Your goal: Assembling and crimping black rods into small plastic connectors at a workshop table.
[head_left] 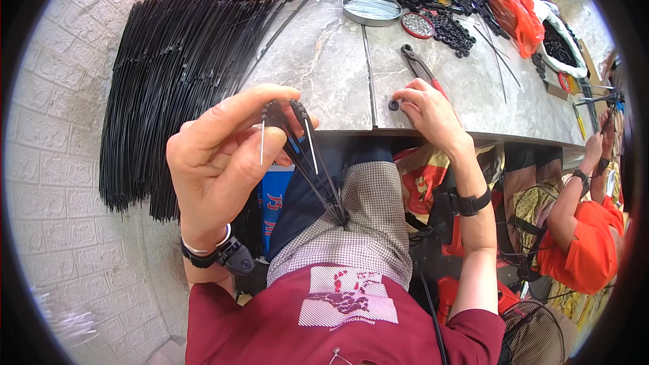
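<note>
Up in front of my lap, my left hand is closed on a set of thin black ribs. Their toothed upper ends are pinched between thumb and fingers, and the ribs run down to meet over my checked apron. Two thin white wires stick out near the pinched ends. At the table's front edge, the fingertips of my right hand pinch a small black ring. Just behind that hand lies a pair of pliers with red handles, partly covered by it.
Long black rods are heaped at the left, overhanging the grey table. Farther back stand a round tin of white wires, a red lid of small silver pieces and loose black rings. A co-worker in orange sits at right.
</note>
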A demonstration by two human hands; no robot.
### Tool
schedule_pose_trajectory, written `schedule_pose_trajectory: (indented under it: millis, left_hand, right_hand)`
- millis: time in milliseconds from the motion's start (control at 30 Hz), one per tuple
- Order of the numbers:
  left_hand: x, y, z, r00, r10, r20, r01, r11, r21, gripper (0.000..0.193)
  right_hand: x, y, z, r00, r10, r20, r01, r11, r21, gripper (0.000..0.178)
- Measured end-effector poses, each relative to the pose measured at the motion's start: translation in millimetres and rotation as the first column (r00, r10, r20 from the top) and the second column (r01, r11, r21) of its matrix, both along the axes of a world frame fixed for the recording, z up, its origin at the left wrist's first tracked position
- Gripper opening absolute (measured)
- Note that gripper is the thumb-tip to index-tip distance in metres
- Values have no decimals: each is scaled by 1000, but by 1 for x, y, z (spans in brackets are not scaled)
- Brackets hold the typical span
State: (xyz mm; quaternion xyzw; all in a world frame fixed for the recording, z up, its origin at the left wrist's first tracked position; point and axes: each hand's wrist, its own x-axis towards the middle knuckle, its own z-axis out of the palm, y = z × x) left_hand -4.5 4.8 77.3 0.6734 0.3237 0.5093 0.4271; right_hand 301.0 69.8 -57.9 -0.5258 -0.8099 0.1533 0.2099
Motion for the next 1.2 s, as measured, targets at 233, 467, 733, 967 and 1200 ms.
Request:
schedule_pose_trajectory:
  millis: [233,467,733,967,1200]
  left_hand:
    - [1,0,0,1000,24,-3,-24,1000,-13,29]
    - [0,2,-1,1000,21,-1,-21,1000,-16,30]
    - [-1,2,-4,1000,31,-1,-31,999,7,30]
    - [1,2,-5,999,46,-25,-45,999,28,30]
    - [0,2,-3,998,51,-39,-50,999,19,30]
  right_hand:
    - [-8,-6,7,1000,-18,23,17,999,51,23]
    - [-9,-1,6,999,48,12,-48,999,1,26]
    - [-7,-6,5,998,-52,-35,52,999,3,27]
    - [-1,-8,-2,994,-79,-81,81,996,26,29]
    - [-15,-4,0,988,-112,-104,113,994,2,26]
